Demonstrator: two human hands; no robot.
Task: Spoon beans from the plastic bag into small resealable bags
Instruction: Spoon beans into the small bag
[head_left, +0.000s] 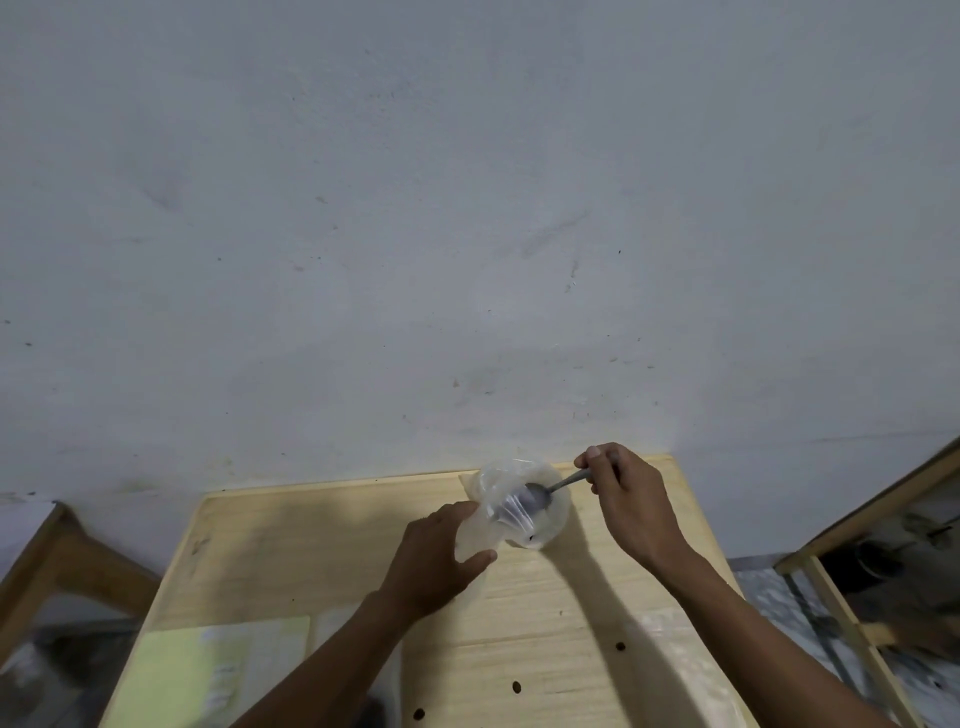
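Beans not clearly visible from here; a few dark specks sit on the near table (571, 623), could be strays, can't tell. Pale flat sheets (208, 670) lie at the near left edge, maybe the small bags, too blurred to say, so no filled one shows. My left hand (441, 556) grips the plastic bag (514, 499) by its near side, fingers curled round the film. Further out, my right hand (623, 493) pinches the spoon (550, 491) handle, bowl down inside the bag mouth. Judging by that, I'm mid-scoop, early on; transfer and sealing remain.
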